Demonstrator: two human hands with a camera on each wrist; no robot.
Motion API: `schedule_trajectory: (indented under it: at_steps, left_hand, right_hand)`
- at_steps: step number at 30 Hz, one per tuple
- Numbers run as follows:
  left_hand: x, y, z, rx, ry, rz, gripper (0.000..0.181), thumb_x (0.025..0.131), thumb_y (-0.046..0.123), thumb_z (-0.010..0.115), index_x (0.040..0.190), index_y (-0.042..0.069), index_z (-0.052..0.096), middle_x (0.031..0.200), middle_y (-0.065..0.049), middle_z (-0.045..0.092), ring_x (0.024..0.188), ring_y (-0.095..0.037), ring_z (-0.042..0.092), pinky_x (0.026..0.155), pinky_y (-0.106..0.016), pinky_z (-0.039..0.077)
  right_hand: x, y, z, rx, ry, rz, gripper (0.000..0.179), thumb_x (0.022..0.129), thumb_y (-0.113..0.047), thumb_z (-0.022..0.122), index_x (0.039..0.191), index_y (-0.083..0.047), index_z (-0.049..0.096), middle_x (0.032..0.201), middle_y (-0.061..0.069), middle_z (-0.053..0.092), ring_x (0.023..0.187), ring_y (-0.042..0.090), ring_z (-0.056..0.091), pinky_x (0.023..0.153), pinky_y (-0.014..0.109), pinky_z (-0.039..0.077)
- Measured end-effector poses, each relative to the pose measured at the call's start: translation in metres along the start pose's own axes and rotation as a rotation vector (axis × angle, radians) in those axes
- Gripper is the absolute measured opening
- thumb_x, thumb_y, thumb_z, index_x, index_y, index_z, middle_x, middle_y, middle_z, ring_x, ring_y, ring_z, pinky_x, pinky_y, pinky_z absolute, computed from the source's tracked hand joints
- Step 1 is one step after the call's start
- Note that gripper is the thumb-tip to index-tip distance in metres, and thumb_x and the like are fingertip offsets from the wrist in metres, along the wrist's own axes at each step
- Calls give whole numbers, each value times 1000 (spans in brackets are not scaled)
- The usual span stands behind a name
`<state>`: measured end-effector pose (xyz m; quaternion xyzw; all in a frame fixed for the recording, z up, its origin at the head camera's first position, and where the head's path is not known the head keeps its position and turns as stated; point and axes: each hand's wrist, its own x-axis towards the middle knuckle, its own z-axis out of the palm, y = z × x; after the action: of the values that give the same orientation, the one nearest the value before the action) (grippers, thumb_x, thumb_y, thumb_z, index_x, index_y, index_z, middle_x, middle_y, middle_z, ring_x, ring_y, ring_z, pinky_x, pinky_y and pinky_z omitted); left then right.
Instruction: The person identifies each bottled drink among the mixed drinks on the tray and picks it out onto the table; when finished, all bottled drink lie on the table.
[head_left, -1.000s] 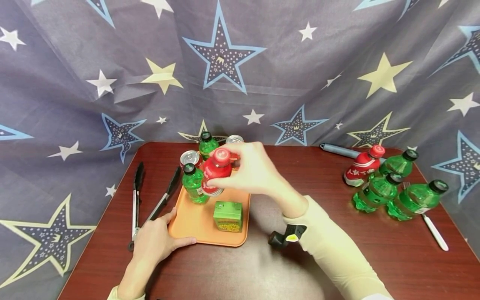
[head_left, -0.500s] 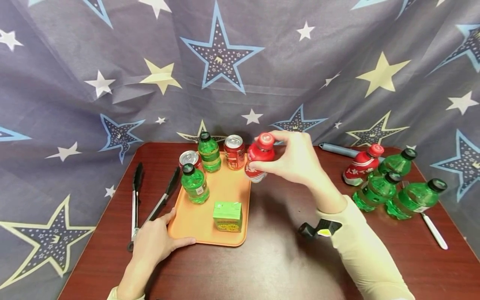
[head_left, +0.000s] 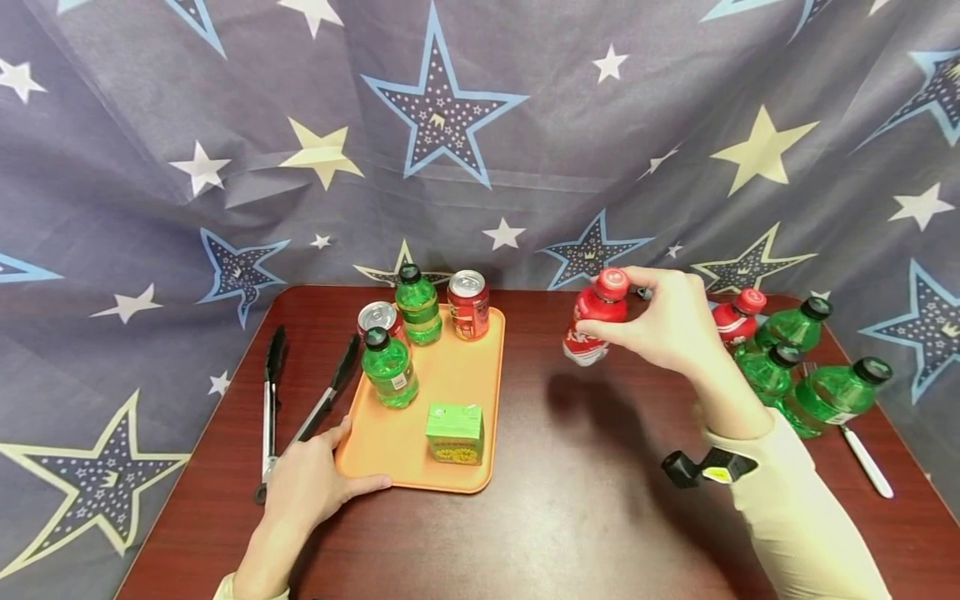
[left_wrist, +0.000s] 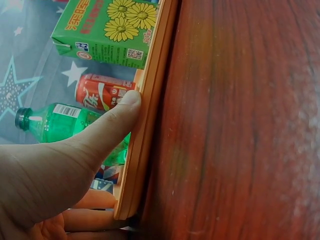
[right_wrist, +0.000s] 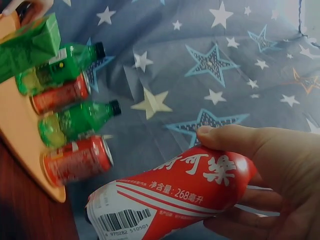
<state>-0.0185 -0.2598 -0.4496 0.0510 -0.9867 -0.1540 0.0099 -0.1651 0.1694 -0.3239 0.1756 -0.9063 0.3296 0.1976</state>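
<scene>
Right fingers [right_wrist: 225,137] pinch the red bottle [right_wrist: 172,195] between them, apparently above the table [head_left: 570,517].

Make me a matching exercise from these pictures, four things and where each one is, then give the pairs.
1. Green carton
2. Tongs
3. Left hand
4. Raised red bottle

A. Touching the tray's near-left corner
B. In the right hand
C. Standing on the tray
D. On the table, left of the tray

Pairs: 1-C; 2-D; 3-A; 4-B
</scene>
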Motion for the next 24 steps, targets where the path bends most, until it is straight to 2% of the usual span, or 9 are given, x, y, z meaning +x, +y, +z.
schedule_trajectory:
  at_steps: [4, 9, 11, 15, 18, 20, 24]
  left_hand:
    - [0, 0, -1, -1, 6, 4, 118, 55, 77, 92, 144, 3, 66, 122, -30, 74, 98, -49, 74, 76, -60, 58]
    - [0, 2, -3, -7, 14, 11, 116, 57, 74, 93, 144, 3, 66, 122, -30, 74, 97, -49, 73, 76, -60, 58]
    - [1, 2, -3, -7, 18, 12, 115, 57, 74, 93, 143, 2, 66, 122, -30, 74, 97, -49, 73, 76, -60, 58]
    - [1, 1, -2, -4, 23, 14, 115, 57, 74, 94, 143, 2, 67, 121, -30, 75, 96, -49, 74, 76, -60, 58]
    - [0, 1, -2, -4, 22, 13, 115, 56, 74, 93, 143, 3, 67, 121, -30, 75, 96, -49, 74, 75, -60, 58]
    - [0, 0, -1, -1, 19, 12, 116, 56, 75, 93, 143, 3, 67, 121, -30, 75, 96, -49, 74, 73, -59, 58]
    - [-1, 0, -1, -2, 14, 5, 116, 56, 76, 92, 143, 3, 67, 121, -30, 75, 96, -48, 74, 73, -58, 58]
  right_hand:
    - [-6, 14, -8, -32, 19, 9, 49, 67, -38, 102, 106, -15, 84, 86, 3, 82, 71, 19, 64, 63, 22, 41]
    - [-13, 33, -16, -66, 3, 19, 52, 69, -39, 101, 111, -14, 83, 86, 6, 81, 72, 17, 62, 61, 21, 39]
    - [-17, 39, -18, -77, -4, 25, 51, 70, -39, 100, 111, -14, 82, 84, 6, 81, 70, 13, 63, 60, 20, 39]
    - [-28, 50, -23, -71, -26, 56, 48, 72, -36, 100, 110, -14, 80, 84, 6, 81, 66, -6, 64, 61, 15, 41]
    - [-37, 58, -27, -64, -40, 86, 46, 74, -32, 99, 110, -12, 79, 85, 8, 82, 66, -13, 62, 61, 13, 41]
    - [-42, 62, -29, -71, -41, 117, 46, 75, -31, 98, 112, -11, 79, 87, 9, 82, 67, -15, 60, 61, 12, 42]
    - [-50, 69, -34, -92, -39, 161, 48, 76, -32, 98, 114, -11, 78, 92, 11, 82, 71, -9, 62, 61, 11, 44]
